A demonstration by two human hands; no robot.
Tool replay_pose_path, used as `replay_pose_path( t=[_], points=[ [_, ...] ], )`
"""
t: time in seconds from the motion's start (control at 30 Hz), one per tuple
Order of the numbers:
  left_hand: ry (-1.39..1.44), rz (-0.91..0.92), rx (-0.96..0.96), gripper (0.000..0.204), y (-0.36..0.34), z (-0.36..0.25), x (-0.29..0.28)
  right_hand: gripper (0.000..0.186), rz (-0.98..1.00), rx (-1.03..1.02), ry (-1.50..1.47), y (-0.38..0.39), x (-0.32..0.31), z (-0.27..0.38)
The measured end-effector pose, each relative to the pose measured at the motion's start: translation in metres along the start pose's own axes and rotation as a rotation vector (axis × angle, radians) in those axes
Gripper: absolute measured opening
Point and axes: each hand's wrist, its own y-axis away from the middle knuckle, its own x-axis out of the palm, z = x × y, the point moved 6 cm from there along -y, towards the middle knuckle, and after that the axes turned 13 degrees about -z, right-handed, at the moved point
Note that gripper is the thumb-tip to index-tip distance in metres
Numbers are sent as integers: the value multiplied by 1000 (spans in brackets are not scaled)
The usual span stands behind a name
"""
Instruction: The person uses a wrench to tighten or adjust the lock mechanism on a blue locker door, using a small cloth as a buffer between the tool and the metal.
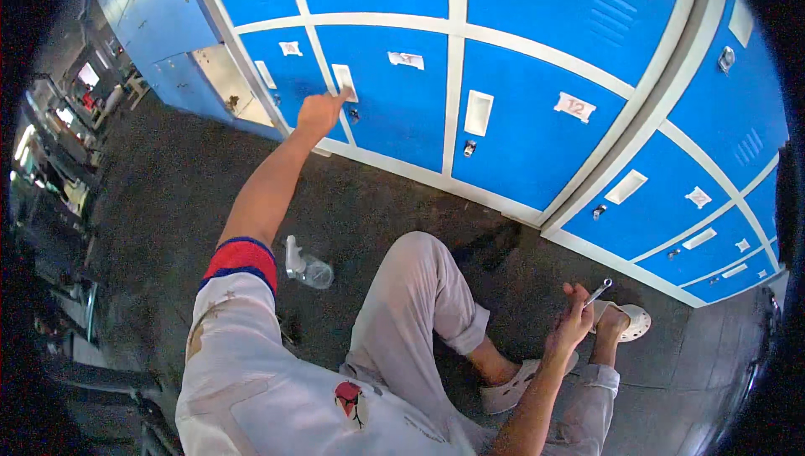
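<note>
My left hand (pixel 321 114) reaches forward to a blue locker door (pixel 394 95) in the lower row. Its index finger presses into the white recessed handle (pixel 342 78), the other fingers curled in. A keyed lock (pixel 353 116) sits just below that handle. My right hand (pixel 571 322) is over my lower leg at the right, closed around a small silver wrench (pixel 598 291). The wrench's ring end points up and away from me. The door under my left hand looks closed.
A clear spray bottle (pixel 312 271) with a white head lies on the dark floor (pixel 193 179) beside my raised knee. Further blue lockers (pixel 671 204) stand to the right. At the far left a locker compartment (pixel 231 78) is open. Dark equipment (pixel 63 162) lines the left side.
</note>
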Motion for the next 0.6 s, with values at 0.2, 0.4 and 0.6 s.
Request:
replay_pose_path(
  t=[0.2, 0.4, 0.6],
  points=[
    [-49, 126, -26, 33, 18, 0, -20, 26, 25, -28, 0, -2, 4, 4],
    [396, -211, -131, 24, 81, -24, -119, 25, 50, 38, 70, 22, 11, 26],
    [1270, -468, -1102, 38, 167, -31, -86, 24, 165, 108, -60, 53, 14, 26]
  ],
)
